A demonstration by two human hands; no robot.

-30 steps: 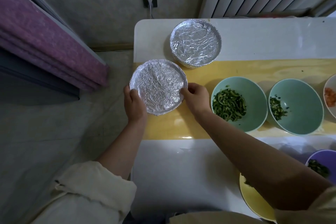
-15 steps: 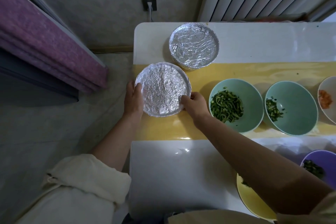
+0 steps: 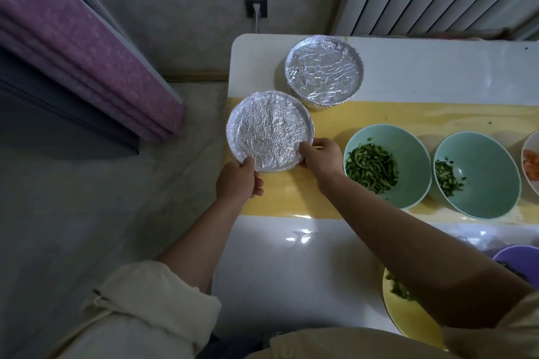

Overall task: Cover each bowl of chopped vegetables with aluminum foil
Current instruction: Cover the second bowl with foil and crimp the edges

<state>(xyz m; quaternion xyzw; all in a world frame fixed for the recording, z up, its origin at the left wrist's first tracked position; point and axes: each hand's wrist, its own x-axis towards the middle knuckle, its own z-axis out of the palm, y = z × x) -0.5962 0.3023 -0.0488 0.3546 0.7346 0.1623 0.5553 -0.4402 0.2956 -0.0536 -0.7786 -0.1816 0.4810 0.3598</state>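
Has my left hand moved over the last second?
Yes. The left hand slid round the near foiled bowl's rim, from its left side to its near-left edge, closer to the person.

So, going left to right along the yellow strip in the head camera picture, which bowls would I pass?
The foil-covered bowl → green bowl with lots of chopped greens → green bowl with only a few greens → white bowl with orange bits, cut off at the picture's edge.
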